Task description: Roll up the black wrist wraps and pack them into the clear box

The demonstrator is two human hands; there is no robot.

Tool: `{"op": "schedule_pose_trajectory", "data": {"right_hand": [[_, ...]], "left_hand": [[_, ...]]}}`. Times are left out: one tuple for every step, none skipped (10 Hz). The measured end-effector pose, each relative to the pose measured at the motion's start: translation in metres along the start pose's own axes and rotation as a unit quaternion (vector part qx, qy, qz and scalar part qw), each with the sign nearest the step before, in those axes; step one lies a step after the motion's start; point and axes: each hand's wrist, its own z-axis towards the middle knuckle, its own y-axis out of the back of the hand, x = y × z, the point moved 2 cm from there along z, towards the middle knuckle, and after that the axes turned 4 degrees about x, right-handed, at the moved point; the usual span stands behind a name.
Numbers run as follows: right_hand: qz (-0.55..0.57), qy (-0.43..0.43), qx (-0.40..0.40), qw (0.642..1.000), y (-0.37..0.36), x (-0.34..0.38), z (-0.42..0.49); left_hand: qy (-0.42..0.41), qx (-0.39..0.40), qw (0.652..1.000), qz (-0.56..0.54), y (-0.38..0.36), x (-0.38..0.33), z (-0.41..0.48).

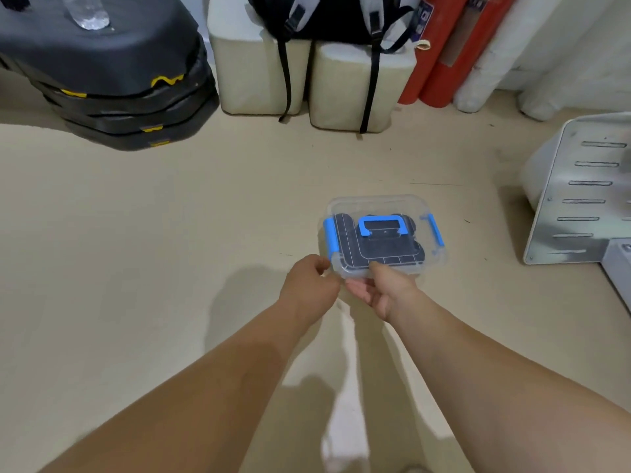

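Clear box [375, 203], black wrist wraps [389, 249] inside — right hand [386, 291] pinches its near edge. Left hand [309, 285] curled at its near-left corner — hold unclear.

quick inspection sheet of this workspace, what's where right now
surface: beige floor
job's things: clear box, lid on, black wraps inside
clutter: nothing seen
grips: right hand pinches the box's near edge, thumb on the lid; left hand curled at its near-left corner, contact unclear
cables: nothing seen
surroundings: stacked black steps, foam blocks, backpack, red rolls, grey metal panel
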Motion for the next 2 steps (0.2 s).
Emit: {"op": "schedule_pose_trajectory", "data": {"right_hand": [[0.043,-0.006,0.035,0.998,0.0033,-0.0029,0.0012],[0.014,-0.015,0.057,0.998,0.0049,-0.0038,-0.0064]], "left_hand": [[0.005,0.002,1.0,0.023,0.0028,-0.0013,-0.0081],[0.007,-0.004,0.999,0.037,0.0067,-0.0002,-0.0105]]}}
